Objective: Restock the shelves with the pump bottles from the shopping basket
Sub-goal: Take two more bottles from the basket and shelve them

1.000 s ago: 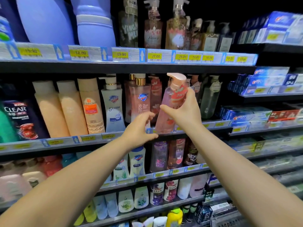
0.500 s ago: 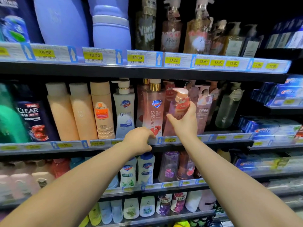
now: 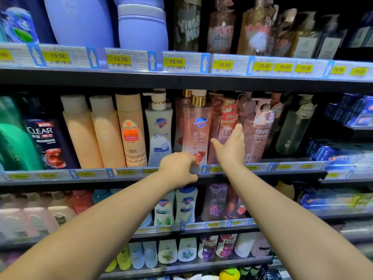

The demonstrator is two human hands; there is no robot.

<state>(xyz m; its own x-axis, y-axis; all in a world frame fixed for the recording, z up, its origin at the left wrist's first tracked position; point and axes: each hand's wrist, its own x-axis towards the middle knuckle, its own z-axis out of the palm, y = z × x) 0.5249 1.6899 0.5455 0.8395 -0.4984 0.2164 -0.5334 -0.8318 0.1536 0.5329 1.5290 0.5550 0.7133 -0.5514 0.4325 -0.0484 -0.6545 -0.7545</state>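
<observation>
Nearest, the left hand (image 3: 177, 168) curls over the front of the shelf (image 3: 80, 175), gripping it. Beyond, the right hand (image 3: 230, 147) is spread, fingers straight against the bottle (image 3: 224, 128), upright just right of the Safeguard bottle (image 3: 196, 134). Placement looks done. Next: withdraw and fetch another from the unseen basket.

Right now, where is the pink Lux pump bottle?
In the head view the Lux bottle stands on the middle shelf, right of centre, between the pink Safeguard bottle and a mauve bottle, behind the right hand.
</observation>
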